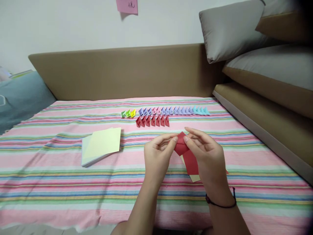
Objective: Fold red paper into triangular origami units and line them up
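A strip of red paper [189, 160] with a pale underside is held above the striped cloth [49, 176]. My left hand [157, 156] pinches its folded upper end from the left. My right hand [207, 156] pinches the same end from the right and covers part of the strip. Beyond the hands lies a row of small folded red paper pieces [153, 121]. Behind that runs a longer row of folded pieces [166, 111] in green, yellow, purple, pink and light blue.
A stack of pale yellow paper sheets [101, 145] lies on the cloth to the left. A brown headboard [122, 71] runs along the back. Grey and brown cushions [264, 65] are piled at the right. A pink note [127, 6] hangs on the wall.
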Available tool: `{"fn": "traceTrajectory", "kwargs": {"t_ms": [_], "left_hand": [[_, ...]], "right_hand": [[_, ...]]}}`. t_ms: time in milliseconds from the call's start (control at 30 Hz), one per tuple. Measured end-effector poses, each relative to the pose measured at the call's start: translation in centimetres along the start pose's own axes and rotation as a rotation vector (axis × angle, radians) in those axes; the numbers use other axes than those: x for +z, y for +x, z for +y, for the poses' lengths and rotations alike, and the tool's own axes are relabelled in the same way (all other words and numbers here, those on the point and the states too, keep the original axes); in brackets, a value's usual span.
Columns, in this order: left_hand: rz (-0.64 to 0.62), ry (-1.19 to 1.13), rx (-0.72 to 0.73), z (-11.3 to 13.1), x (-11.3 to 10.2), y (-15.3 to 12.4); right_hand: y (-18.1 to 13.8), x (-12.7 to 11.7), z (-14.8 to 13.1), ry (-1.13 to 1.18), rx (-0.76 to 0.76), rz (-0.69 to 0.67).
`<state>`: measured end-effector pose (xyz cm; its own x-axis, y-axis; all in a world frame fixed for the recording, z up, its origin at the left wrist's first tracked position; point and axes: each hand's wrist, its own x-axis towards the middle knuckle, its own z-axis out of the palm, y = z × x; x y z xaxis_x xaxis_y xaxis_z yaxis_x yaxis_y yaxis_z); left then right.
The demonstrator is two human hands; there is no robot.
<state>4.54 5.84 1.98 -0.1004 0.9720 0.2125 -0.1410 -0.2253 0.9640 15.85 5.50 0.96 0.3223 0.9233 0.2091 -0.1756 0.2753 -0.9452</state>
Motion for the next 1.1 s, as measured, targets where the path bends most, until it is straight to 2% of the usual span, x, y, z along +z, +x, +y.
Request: {"fn": "traceTrajectory", "kwargs": {"t_ms": [100,200,300,500,767,967,1100], "left_hand": [[-0.059,0.147,0.052,0.24,-0.44,-0.02],[-0.101,0.185,0.046,0.33,-0.57,0.03],[-0.116,0.116,-0.014,0.27,-0.37,0.15],[-0.148,-0.053,-0.233,0.09,0.18,0.23],[-0.141,-0.057,-0.263,0.25,0.06,0.12],[-0.207,-0.075,-0.279,0.04,-0.52,0.25],[-0.192,-0.088,-0.267,0.03,-0.69,0.28]], "right_hand": [[0.11,-0.34,0.0,-0.072,0.027,-0.064],[0.04,-0.46,-0.11,-0.103,0.015,-0.076],[-0.15,-0.35,-0.32,-0.103,0.025,-0.033],[-0.27,-0.22,-0.56,-0.126,0.035,0.05],[-0.22,-0.08,0.0,-0.155,-0.007,0.036],[-0.25,-0.19,0.07,-0.228,-0.045,0.04],[-0.27,-0.13,0.0,-0.232,-0.043,0.039]]}}
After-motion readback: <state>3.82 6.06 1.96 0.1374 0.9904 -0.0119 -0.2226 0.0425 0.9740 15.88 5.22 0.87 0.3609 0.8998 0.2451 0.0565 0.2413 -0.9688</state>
